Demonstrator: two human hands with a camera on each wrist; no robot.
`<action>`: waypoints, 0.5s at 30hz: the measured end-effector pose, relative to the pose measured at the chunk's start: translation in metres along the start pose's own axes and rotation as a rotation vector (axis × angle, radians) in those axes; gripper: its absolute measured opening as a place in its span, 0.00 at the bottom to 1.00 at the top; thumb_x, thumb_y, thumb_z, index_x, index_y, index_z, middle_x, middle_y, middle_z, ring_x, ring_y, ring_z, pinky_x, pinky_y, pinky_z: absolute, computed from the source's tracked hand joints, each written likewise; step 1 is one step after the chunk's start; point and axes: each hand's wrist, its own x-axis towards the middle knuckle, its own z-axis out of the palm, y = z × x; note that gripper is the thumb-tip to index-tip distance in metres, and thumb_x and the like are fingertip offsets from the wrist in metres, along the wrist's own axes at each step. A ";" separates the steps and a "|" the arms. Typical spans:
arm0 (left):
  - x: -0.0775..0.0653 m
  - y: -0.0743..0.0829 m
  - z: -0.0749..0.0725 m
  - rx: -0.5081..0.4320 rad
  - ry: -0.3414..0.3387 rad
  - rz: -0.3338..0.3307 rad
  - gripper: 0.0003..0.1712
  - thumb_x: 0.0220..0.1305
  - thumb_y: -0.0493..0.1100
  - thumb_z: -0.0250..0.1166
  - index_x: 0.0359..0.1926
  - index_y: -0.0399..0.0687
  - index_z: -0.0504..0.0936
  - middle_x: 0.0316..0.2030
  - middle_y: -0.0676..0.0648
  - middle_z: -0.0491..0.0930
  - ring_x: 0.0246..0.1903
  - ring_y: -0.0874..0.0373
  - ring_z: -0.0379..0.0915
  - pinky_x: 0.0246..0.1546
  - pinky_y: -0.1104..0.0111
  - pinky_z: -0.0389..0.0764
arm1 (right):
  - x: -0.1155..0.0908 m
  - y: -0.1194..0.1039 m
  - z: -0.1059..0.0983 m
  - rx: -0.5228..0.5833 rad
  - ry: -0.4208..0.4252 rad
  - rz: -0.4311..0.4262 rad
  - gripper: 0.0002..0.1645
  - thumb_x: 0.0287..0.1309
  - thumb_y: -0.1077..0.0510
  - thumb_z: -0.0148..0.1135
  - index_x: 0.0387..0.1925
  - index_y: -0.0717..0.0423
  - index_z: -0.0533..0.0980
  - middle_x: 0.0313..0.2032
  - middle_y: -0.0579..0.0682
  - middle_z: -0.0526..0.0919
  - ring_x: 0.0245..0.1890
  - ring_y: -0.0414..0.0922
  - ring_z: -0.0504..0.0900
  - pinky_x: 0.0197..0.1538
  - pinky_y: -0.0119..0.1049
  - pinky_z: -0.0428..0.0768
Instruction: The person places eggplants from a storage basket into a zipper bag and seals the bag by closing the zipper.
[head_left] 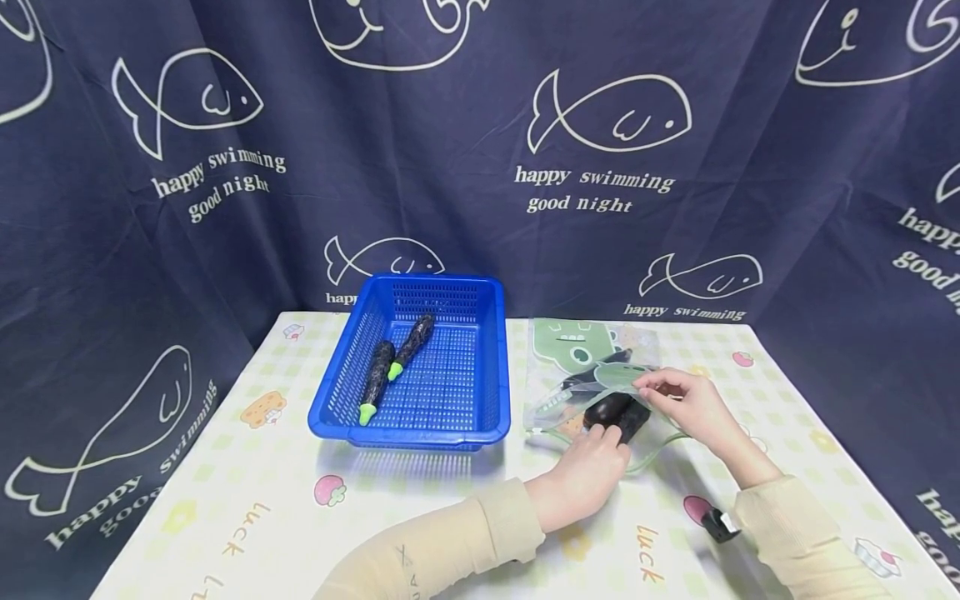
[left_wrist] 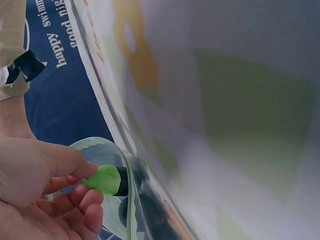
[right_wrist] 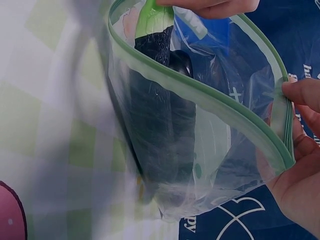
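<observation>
My left hand (head_left: 585, 477) pinches the bright green stem end of a dark eggplant (left_wrist: 106, 180) between thumb and fingers. Most of this eggplant is inside a clear zip bag (right_wrist: 230, 102) with a pale green zip rim, and its stem end is at the mouth. Another dark, shiny eggplant (right_wrist: 181, 62) lies beside it in the bag. With thumb and fingers, my right hand (head_left: 693, 408) grips one side of the rim and the mouth gapes wide. Printed green cartoon shapes and folded plastic partly hide what lies deeper inside.
Left of the bag stands a blue perforated basket (head_left: 495, 358) holding two slim dark eggplants, one nearer (head_left: 378, 373) and one farther (head_left: 415, 343). A patterned cloth (head_left: 277, 492) covers the table. Behind hangs a navy curtain (head_left: 465, 192) with fish drawings. A small black device is at the right cuff.
</observation>
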 end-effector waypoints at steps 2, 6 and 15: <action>0.001 0.000 -0.001 0.011 0.009 0.007 0.05 0.62 0.43 0.62 0.39 0.54 0.81 0.36 0.53 0.72 0.32 0.62 0.66 0.25 0.74 0.70 | 0.000 0.000 0.000 0.001 0.002 -0.002 0.07 0.56 0.63 0.64 0.38 0.56 0.82 0.38 0.56 0.84 0.36 0.24 0.77 0.38 0.18 0.74; 0.003 0.000 -0.002 0.020 0.017 0.011 0.04 0.62 0.43 0.62 0.37 0.55 0.81 0.36 0.53 0.73 0.32 0.62 0.67 0.25 0.73 0.72 | 0.000 0.001 0.000 -0.004 0.004 -0.004 0.07 0.56 0.63 0.64 0.38 0.56 0.82 0.38 0.55 0.85 0.35 0.25 0.78 0.38 0.19 0.74; 0.010 0.002 -0.002 0.012 -0.010 -0.014 0.03 0.61 0.43 0.62 0.37 0.56 0.81 0.37 0.54 0.73 0.32 0.61 0.66 0.25 0.73 0.70 | 0.000 0.002 -0.001 -0.005 -0.003 -0.003 0.07 0.56 0.63 0.64 0.37 0.57 0.82 0.37 0.49 0.85 0.34 0.26 0.78 0.36 0.20 0.75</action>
